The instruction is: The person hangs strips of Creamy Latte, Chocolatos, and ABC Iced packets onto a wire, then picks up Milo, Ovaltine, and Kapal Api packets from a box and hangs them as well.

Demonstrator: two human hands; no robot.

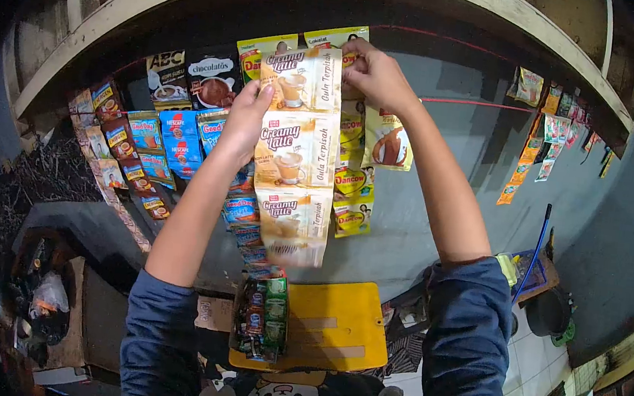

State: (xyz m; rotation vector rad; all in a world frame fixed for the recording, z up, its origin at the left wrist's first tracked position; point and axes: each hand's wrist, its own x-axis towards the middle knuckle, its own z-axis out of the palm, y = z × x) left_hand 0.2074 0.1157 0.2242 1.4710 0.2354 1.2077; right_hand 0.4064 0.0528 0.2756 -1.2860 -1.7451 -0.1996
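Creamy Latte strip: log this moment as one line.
left hand: on strip's left edge | right hand: at strip's top | Creamy Latte strip: hanging upright before Dancow sachets

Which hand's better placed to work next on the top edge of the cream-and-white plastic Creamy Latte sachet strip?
Right, probably: the right hand is already up at the top corner of the strip, while the left hand grips its left edge lower down.
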